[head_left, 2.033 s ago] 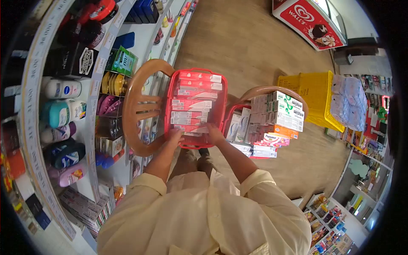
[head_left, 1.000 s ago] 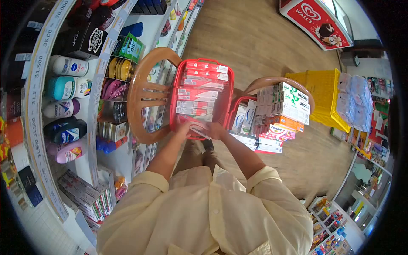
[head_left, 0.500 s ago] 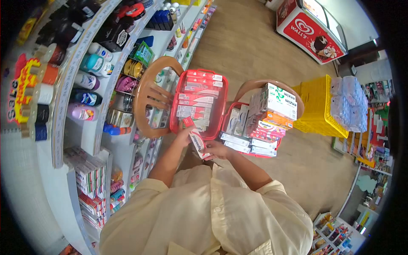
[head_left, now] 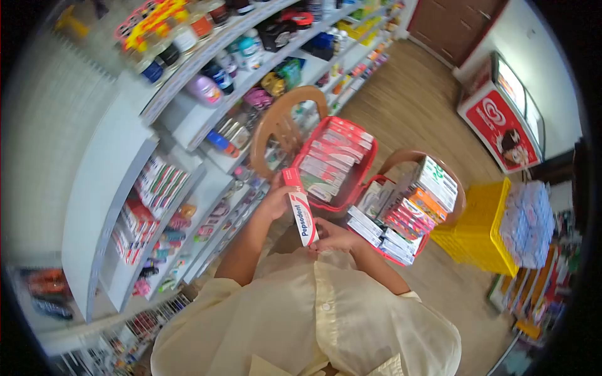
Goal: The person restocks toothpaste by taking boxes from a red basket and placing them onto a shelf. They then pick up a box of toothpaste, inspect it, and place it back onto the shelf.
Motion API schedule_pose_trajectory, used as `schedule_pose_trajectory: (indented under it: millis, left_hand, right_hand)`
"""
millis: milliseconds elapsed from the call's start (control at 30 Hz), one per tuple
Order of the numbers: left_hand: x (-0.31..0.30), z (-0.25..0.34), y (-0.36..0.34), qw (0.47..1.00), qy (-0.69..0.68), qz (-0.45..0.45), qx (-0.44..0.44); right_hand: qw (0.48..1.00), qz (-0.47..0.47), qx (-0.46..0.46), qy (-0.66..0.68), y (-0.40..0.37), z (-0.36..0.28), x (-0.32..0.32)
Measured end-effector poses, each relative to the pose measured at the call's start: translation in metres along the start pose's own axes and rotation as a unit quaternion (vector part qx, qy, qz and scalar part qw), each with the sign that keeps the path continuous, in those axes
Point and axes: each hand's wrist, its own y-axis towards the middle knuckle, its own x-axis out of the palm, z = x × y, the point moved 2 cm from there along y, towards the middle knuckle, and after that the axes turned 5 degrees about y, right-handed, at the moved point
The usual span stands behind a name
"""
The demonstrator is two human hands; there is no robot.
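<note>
A red and white Pepsodent box (head_left: pixel 302 216) is held in front of the chest, tilted, its printed face up. My left hand (head_left: pixel 276 197) grips its upper, red end. Fingers of my right hand (head_left: pixel 329 235) close on the lower end from the right side. Just beyond the hands, a red basket (head_left: pixel 374 154) on a brown chair holds rows of similar toothpaste boxes. Right of it, a second red basket (head_left: pixel 401 262) is packed with white, pink and orange boxes, with green and white boxes stacked on top.
Shelves (head_left: pixel 172 94) with bottles, jars and toothpaste boxes run along the left. A brown chair back (head_left: pixel 266 135) rises beside the first basket. At right are a yellow crate (head_left: pixel 480 219) with wrapped bottles and a red ice cream freezer (head_left: pixel 495 119). A brown door (head_left: pixel 454 28) lies beyond.
The view has turned toward the left shelves, so baskets and freezer appear farther right and lower. The Pepsodent box has been turned more upright, its print now facing the camera; both hands still hold it.
</note>
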Motion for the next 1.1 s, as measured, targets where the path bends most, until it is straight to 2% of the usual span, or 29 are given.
schedule_pose_trajectory:
  millis: [100, 133, 367, 433, 500, 600, 700, 767, 833, 900, 967, 1033, 1067, 1100]
  left_hand:
    - [-0.026, 0.005, -0.034, 0.999, -0.03, 0.038, -0.001]
    - [-0.022, 0.015, -0.055, 0.999, -0.025, 0.022, 0.028]
    - [-0.074, 0.001, -0.138, 0.98, -0.118, 0.079, 0.141]
    - [-0.083, -0.002, -0.156, 0.979, -0.107, 0.086, 0.15]
    - [-0.091, -0.004, -0.169, 0.97, -0.161, 0.091, 0.158]
    - [-0.099, -0.005, -0.183, 0.964, -0.165, 0.124, 0.165]
    - [-0.11, -0.005, -0.199, 0.96, -0.154, 0.151, 0.176]
    - [-0.121, -0.007, -0.214, 0.958, -0.147, 0.169, 0.18]
    - [-0.14, -0.013, -0.238, 0.952, -0.151, 0.175, 0.201]
    - [-0.167, -0.02, -0.26, 0.946, -0.207, 0.186, 0.166]
    - [-0.177, -0.018, -0.299, 0.94, -0.206, 0.197, 0.187]
    - [-0.183, -0.012, -0.344, 0.923, -0.185, 0.245, 0.234]
    - [-0.189, -0.012, -0.363, 0.917, -0.202, 0.236, 0.251]
    - [-0.204, -0.021, -0.376, 0.911, -0.207, 0.243, 0.26]
  right_hand:
    - [0.998, -0.041, 0.018, -0.046, 0.012, 0.004, 0.016]
    - [0.996, -0.059, 0.029, -0.06, 0.016, 0.005, 0.02]
    - [0.977, -0.13, 0.073, -0.152, 0.039, 0.006, 0.064]
    - [0.97, -0.159, 0.084, -0.165, 0.049, 0.014, 0.069]
    - [0.965, -0.161, 0.093, -0.184, 0.054, 0.018, 0.075]
    - [0.953, -0.152, 0.125, -0.232, 0.059, 0.021, 0.089]
    - [0.941, -0.171, 0.109, -0.271, 0.068, 0.031, 0.103]
    - [0.942, -0.192, 0.117, -0.251, 0.075, 0.038, 0.116]
    - [0.932, -0.215, 0.149, -0.251, 0.079, 0.041, 0.143]
    - [0.933, -0.224, 0.148, -0.237, 0.088, 0.057, 0.167]
    - [0.934, -0.232, 0.148, -0.227, 0.096, 0.074, 0.194]
    - [0.917, -0.267, 0.15, -0.254, 0.106, 0.094, 0.229]
    - [0.907, -0.273, 0.087, -0.308, 0.121, 0.12, 0.235]
    - [0.902, -0.283, 0.091, -0.313, 0.124, 0.128, 0.251]
